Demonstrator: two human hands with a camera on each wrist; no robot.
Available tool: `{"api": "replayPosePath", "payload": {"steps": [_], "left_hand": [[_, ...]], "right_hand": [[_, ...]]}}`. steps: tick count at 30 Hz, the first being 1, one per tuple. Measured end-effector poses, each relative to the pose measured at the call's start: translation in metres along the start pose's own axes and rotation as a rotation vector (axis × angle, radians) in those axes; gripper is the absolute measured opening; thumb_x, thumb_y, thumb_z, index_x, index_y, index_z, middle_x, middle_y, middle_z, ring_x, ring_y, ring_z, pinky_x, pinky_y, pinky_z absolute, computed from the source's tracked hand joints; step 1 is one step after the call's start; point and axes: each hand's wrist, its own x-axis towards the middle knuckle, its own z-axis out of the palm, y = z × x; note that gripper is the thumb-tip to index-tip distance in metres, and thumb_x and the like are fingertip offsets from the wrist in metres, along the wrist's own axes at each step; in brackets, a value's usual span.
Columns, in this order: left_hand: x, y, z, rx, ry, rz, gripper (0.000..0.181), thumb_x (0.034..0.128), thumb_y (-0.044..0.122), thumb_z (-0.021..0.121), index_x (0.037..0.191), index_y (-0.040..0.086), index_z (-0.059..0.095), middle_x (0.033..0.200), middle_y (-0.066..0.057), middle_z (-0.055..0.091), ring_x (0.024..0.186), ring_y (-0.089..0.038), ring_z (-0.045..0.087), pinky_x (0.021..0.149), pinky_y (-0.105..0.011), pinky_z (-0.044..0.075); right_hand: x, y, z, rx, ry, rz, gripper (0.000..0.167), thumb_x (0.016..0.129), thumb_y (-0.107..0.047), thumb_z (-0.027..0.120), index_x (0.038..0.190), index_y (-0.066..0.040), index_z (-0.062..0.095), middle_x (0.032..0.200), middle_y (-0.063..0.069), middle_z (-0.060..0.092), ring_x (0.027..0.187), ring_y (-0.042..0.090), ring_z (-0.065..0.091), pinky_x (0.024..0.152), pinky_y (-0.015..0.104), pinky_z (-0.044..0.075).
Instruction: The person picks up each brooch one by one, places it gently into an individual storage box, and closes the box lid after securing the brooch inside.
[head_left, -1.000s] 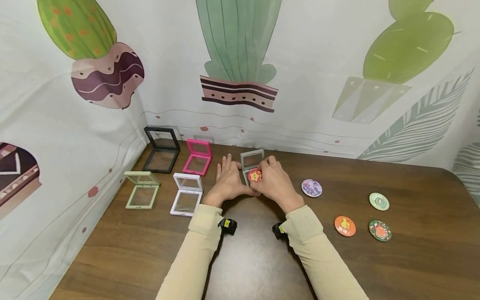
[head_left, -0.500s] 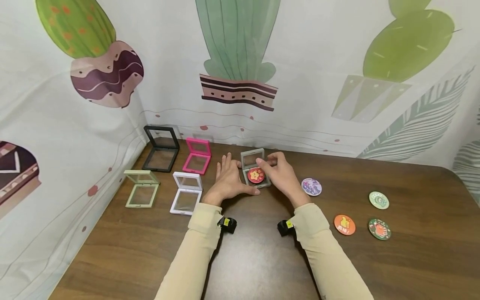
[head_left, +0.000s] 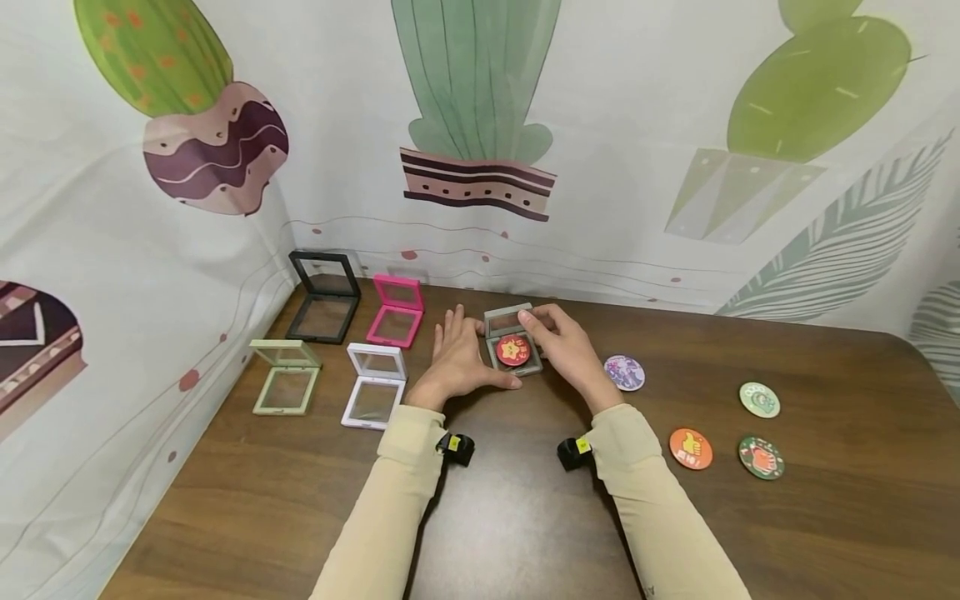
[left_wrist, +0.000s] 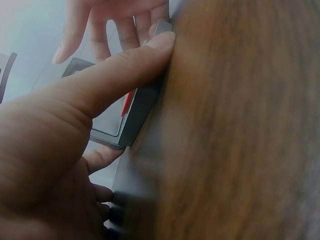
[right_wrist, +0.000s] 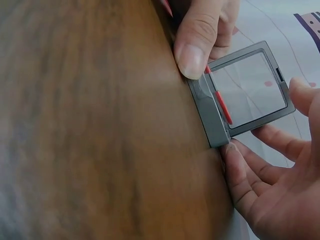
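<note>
Left grip (head_left: 460,360) spread, thumb against grey case (right_wrist: 214,122), near side; red badge (head_left: 513,350) in base. Right grip (head_left: 564,343) pinches lid (head_left: 504,319) corner. Case near worktop's (head_left: 495,517) far edge; likely light, stiff, slick: hold rims, not panes.

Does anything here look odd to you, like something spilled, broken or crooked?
Nothing stands out: no spill or damage shows. The red badge lies in the open gray case. The purple badge, orange badge, light green badge and dark green badge lie flat on the table, loosely spread, which looks ordinary.
</note>
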Motion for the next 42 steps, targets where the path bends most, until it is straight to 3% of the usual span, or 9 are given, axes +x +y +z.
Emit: {"api": "replayPosePath", "payload": {"steps": [3, 8, 19, 34, 42], "left_hand": [[0.001, -0.002, 0.001, -0.001, 0.005, 0.002, 0.097, 0.0631, 0.048, 0.102, 0.128, -0.001, 0.049, 0.172, -0.034, 0.004, 0.16, -0.044, -0.007, 0.127, -0.054, -0.008], [-0.003, 0.007, -0.005, 0.023, -0.011, -0.012, 0.096, 0.0654, 0.045, 0.102, 0.131, -0.002, 0.049, 0.171, -0.034, 0.004, 0.16, -0.044, -0.006, 0.128, -0.054, -0.007], [-0.002, 0.004, -0.003, 0.037, -0.021, -0.014, 0.098, 0.065, 0.046, 0.102, 0.137, -0.001, 0.053, 0.172, -0.032, 0.007, 0.16, -0.044, -0.006, 0.127, -0.055, -0.007], [-0.01, 0.014, -0.013, 0.065, -0.059, -0.004, 0.097, 0.0683, 0.047, 0.1, 0.143, 0.006, 0.054, 0.172, -0.032, 0.003, 0.16, -0.044, -0.007, 0.128, -0.054, -0.007], [-0.012, 0.014, -0.013, 0.048, -0.059, 0.0, 0.095, 0.0678, 0.046, 0.1, 0.142, 0.008, 0.055, 0.173, -0.031, 0.002, 0.161, -0.043, -0.008, 0.128, -0.053, -0.008]], "right_hand": [[0.0, -0.001, 0.0, 0.005, -0.004, 0.003, 0.061, 0.105, -0.062, 0.056, 0.14, -0.011, 0.06, 0.131, 0.015, 0.066, 0.114, 0.033, 0.066, 0.1, 0.053, 0.052], [0.001, 0.002, -0.004, 0.026, -0.025, -0.005, 0.058, 0.105, -0.058, 0.059, 0.136, -0.009, 0.061, 0.132, 0.016, 0.065, 0.112, 0.032, 0.065, 0.096, 0.047, 0.057], [0.0, 0.007, -0.02, 0.061, -0.196, -0.026, 0.059, 0.102, -0.045, 0.07, 0.145, -0.006, 0.06, 0.132, 0.018, 0.066, 0.108, 0.032, 0.069, 0.094, 0.046, 0.058], [0.001, 0.013, -0.029, -0.044, -0.282, -0.076, 0.072, 0.095, -0.035, 0.08, 0.154, -0.004, 0.053, 0.143, 0.016, 0.059, 0.118, 0.031, 0.06, 0.093, 0.04, 0.052], [0.001, 0.011, -0.031, -0.079, -0.32, -0.103, 0.072, 0.098, -0.035, 0.075, 0.156, 0.0, 0.049, 0.139, 0.02, 0.057, 0.119, 0.033, 0.057, 0.096, 0.041, 0.049]]}}
